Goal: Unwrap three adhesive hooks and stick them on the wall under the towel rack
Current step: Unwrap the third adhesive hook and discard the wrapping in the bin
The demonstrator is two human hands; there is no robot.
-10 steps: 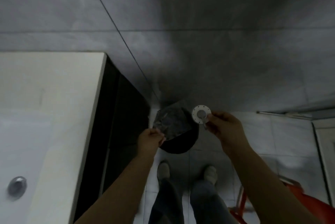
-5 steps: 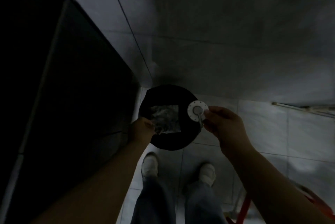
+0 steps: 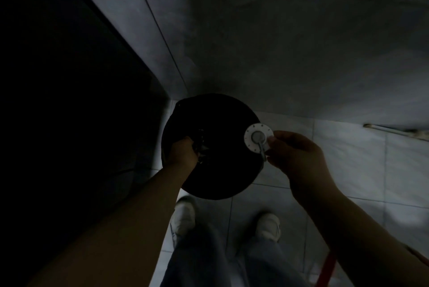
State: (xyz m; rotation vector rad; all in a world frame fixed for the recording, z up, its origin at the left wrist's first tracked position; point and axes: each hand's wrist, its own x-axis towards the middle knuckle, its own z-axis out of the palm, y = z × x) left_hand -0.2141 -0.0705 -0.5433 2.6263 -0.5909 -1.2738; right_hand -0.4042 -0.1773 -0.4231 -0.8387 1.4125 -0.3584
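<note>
My right hand pinches a round white adhesive hook with a grey metal centre and a small peg, held up at the right rim of a black round bin. My left hand reaches down inside the bin's dark opening, fingers closed around a crumpled clear wrapper that barely shows in the dark. The grey tiled wall rises behind the bin. No towel rack is in view.
A dark cabinet side fills the left. My two white shoes stand on the pale tiled floor just below the bin. A red object sits at the lower right, and a thin bar lies at the far right.
The view has tilted down, so the white counter is gone. My left hand has lowered the wrapper into the black bin. My right hand keeps the hook beside the bin's rim.
</note>
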